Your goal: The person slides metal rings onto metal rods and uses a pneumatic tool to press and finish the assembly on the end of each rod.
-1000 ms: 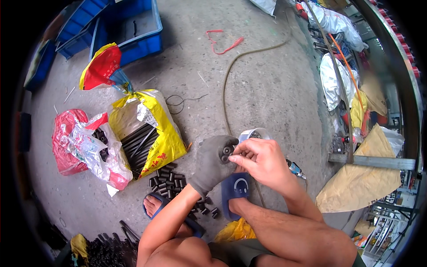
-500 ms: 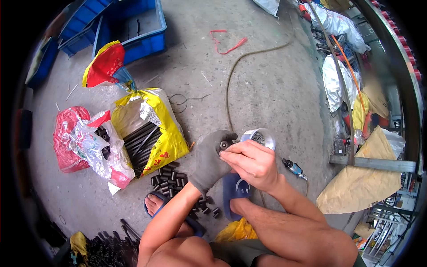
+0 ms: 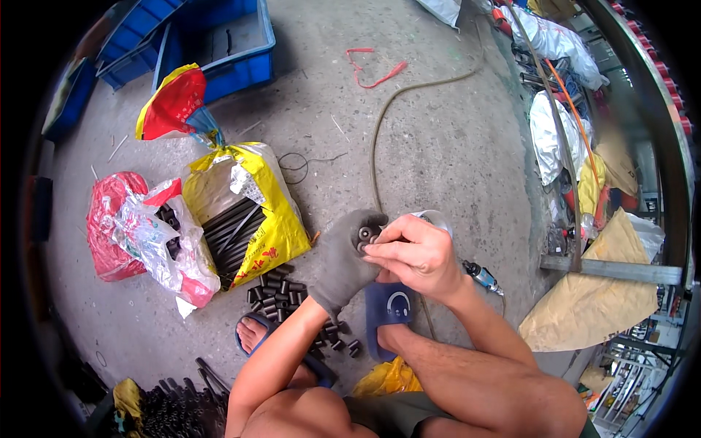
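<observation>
Concrete floor (image 3: 453, 146) took up most of the working area. At far left stood a blue crate (image 3: 237, 79), with other blue crates beside it. At near right lay a tan sheet (image 3: 577, 314), creased, under a metal bar (image 3: 621, 268). Left of centre, a yellow bag (image 3: 281, 233) lay open, long black rods (image 3: 230, 233) showing in its mouth; a red-and-white plastic bag (image 3: 120, 237) lay against its left side. A hose (image 3: 374, 146) ran from the far right toward the hands.

Hands: together at centre, above and between the feet. The left hand (image 3: 343, 263), in a grey glove, was curled around a black cylindrical piece (image 3: 365, 234), round end facing up. The right hand (image 3: 420, 255), bare, had thumb and fingers at the near right edge of that piece; could not tell whether they gripped anything.

A white tub (image 3: 439, 219) stood just beyond the right hand, partly hidden. A power tool (image 3: 482, 277) lay to its right. Short black tubes (image 3: 277, 296) were heaped loosely left of the gloved hand.
</observation>
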### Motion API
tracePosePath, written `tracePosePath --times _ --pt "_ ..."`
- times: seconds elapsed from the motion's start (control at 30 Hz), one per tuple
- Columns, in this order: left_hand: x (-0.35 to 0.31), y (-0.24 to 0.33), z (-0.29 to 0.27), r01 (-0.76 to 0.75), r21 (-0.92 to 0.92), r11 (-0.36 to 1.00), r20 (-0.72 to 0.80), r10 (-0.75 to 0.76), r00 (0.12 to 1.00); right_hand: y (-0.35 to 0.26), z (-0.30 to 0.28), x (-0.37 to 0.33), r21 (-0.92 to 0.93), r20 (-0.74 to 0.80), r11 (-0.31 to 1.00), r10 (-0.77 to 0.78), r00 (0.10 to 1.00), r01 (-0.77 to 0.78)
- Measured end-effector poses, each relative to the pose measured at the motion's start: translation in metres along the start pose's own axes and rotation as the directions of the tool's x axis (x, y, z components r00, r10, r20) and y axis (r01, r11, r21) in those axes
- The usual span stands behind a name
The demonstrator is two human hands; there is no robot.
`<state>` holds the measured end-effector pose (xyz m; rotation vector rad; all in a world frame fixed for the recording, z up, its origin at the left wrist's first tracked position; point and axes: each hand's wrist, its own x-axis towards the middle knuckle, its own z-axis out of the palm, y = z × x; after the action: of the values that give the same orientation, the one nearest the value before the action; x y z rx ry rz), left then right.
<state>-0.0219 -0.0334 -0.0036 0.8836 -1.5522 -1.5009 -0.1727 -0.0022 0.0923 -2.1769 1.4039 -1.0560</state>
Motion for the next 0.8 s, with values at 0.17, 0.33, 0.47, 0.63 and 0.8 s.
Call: tracePosePath --times 0.17,0.33,0.47,0.63,0.8 --pt "0.0 -0.001 -0.004 -0.026 0.029 0.999 0.022 0.025 0.999 0.007 -0.007 0.002 0.158 0.134 0.977 0.125 0.983 -0.146" --pt "0.003 -0.004 0.002 -0.033 -0.042 0.999 0.014 0.033 0.999 0.012 -0.021 0.014 0.045 0.325 0.976 0.187 0.927 -0.212" --pt "0.0 -0.005 -0.001 -0.013 0.001 1.0 0.082 0.013 0.997 0.018 -0.025 0.021 -0.017 0.427 0.97 0.226 0.875 -0.242" --pt "0.0 -0.003 -0.002 -0.009 0.016 1.0 0.134 0.007 0.991 0.023 -0.021 0.019 -0.013 0.396 0.962 0.255 0.882 -0.273" --pt "0.0 -0.005 -0.002 -0.002 0.036 0.999 0.112 -0.002 0.994 0.025 -0.016 0.014 0.012 0.295 0.951 0.291 0.91 -0.308"
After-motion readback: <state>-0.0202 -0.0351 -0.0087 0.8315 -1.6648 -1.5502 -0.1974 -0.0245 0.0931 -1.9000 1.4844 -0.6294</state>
